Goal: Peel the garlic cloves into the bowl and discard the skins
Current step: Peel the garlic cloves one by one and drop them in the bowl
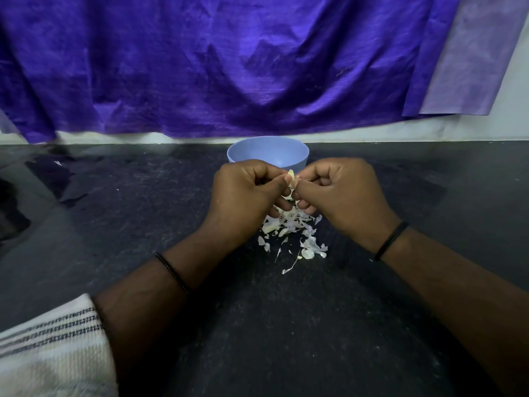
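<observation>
Midway through, by the look of it. At the centre of the frame, left hand (pixel 246 190) and right hand (pixel 340 190) drawn close together, fingers curled, both pinching one garlic clove (pixel 291 181) between thumb and fingertips. Clove held just in front of the blue bowl (pixel 267 153), which stands at the far edge of the dark counter (pixel 143 210), a little above centre in the frame. Pale skin hanging loose from the clove, so this one only partly peeled.

Directly below the hands, a scatter of white skins (pixel 294 233) lying on the counter, reaching toward lower centre. Enough of them to suggest several cloves already done, though the inside of the bowl hidden behind the knuckles, so impossible to confirm any count. No unpeeled cloves to be seen elsewhere on the counter; possibly some under the hands.

Left to do, judging from this: finish stripping this clove, drop it into the bowl, then gather and throw away the skins, none of which cleared yet.
</observation>
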